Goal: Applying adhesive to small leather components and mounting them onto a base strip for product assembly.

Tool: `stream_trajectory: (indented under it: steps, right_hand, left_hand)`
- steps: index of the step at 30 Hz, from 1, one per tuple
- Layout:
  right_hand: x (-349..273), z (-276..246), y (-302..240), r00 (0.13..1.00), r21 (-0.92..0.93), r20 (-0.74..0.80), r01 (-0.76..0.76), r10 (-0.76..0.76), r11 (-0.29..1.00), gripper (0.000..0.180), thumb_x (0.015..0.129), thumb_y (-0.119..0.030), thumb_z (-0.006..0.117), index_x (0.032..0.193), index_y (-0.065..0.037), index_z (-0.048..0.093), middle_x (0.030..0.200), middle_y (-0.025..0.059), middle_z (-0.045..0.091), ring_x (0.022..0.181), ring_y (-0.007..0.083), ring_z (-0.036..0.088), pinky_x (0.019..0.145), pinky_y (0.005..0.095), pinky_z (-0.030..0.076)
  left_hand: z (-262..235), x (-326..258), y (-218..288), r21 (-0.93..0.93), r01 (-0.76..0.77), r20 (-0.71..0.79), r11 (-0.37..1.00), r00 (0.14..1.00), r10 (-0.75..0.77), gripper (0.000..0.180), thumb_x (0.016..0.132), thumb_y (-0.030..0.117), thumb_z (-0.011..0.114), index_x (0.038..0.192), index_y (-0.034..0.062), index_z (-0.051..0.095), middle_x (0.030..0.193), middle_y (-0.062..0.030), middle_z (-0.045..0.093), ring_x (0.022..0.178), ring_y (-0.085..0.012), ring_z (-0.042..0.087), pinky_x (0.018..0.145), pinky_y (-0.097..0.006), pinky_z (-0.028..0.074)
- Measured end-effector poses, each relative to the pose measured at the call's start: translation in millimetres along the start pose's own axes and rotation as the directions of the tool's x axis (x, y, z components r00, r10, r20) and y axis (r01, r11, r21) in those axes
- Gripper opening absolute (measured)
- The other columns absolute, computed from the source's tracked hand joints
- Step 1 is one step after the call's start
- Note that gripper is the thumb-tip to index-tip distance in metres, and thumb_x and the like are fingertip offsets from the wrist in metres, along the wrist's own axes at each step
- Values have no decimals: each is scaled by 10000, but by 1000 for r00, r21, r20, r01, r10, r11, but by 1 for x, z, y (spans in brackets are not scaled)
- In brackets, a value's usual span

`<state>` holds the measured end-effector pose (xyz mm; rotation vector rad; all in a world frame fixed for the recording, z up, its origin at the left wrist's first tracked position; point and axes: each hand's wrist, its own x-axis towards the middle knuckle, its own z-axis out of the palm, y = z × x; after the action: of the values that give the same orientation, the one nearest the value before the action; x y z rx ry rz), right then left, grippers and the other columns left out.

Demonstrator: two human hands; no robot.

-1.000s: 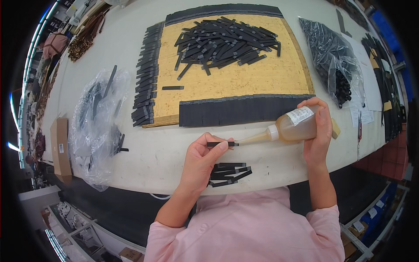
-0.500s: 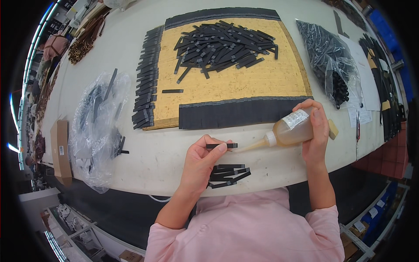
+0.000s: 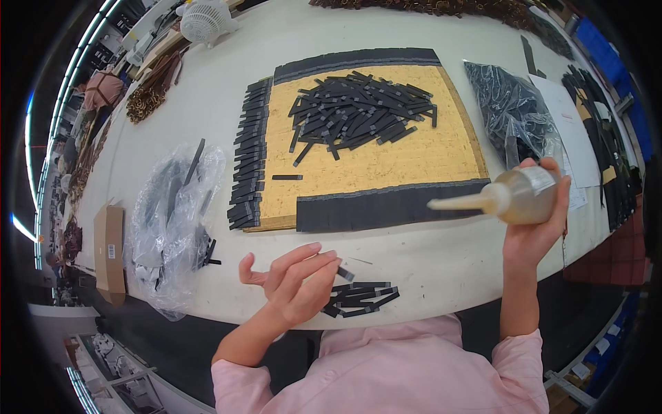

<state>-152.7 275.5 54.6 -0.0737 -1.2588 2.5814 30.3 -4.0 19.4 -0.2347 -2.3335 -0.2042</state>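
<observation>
My right hand [image 3: 534, 231] grips a translucent squeeze bottle [image 3: 514, 196] of pale glue, lying sideways with its nozzle pointing left, raised above the table edge. My left hand [image 3: 293, 279] hovers over the white table [image 3: 414, 259], fingers together, pinching one small black strip [image 3: 345, 274] at the fingertips. Just right of that hand lies a small pile of black strips [image 3: 362, 298]. Farther back sits a yellow board [image 3: 386, 162] with a heap of black strips [image 3: 358, 114] and rows of strips laid along its front, left and far edges.
A clear plastic bag [image 3: 172, 221] with black pieces lies at the left, a cardboard box [image 3: 110, 252] beside it. Another bag of black parts [image 3: 514, 114] and white paper sheets [image 3: 572, 131] sit at the right. A white fan [image 3: 207, 21] stands far back.
The bottle's nozzle has pulled away from the strip and risen to the right. My left hand has drawn back toward me with the strip, near the small pile.
</observation>
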Motion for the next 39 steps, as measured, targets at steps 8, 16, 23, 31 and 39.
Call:
stream_trajectory:
  steps: [8,16,23,31,39]
  right_hand:
    - [-26,-25,38,924,-353,295,-131,243,926,370,1058,-395,461,1112,-48,575,1021,82,620,928,113,597,820,234,480]
    - [-26,-27,45,911,-452,327,-83,252,888,336,1061,-350,465,1113,-43,592,1015,67,629,909,92,580,835,233,457]
    - [-28,-25,46,906,-454,313,-120,284,883,317,1068,-322,465,1130,-40,596,1011,59,634,917,88,584,837,232,459]
    - [-26,-26,45,905,-450,305,-138,297,882,313,1065,-322,473,1124,-45,606,1004,58,633,915,91,590,846,235,462]
    - [-23,-28,44,851,-322,323,-313,415,893,305,1065,-320,459,1121,-55,601,1001,60,629,917,90,589,832,241,470]
  left_hand:
    - [54,-15,-16,45,-269,-85,962,959,272,174,801,142,748,871,287,683,909,133,699,913,-73,637,1057,-479,183]
    - [60,-12,-16,26,-258,-116,966,959,259,293,742,121,781,763,289,541,888,149,690,864,-69,613,1022,-460,198]
    - [61,-13,-15,11,-243,-123,970,962,242,312,733,103,765,724,283,510,872,152,692,856,-66,619,995,-451,202]
    - [60,-16,-16,5,-250,-92,968,964,250,289,744,108,797,852,281,593,890,141,683,866,-85,607,1025,-485,202]
    - [60,-14,-15,-10,-235,-76,972,969,233,285,742,96,792,829,278,590,888,139,684,871,-84,608,1019,-481,204]
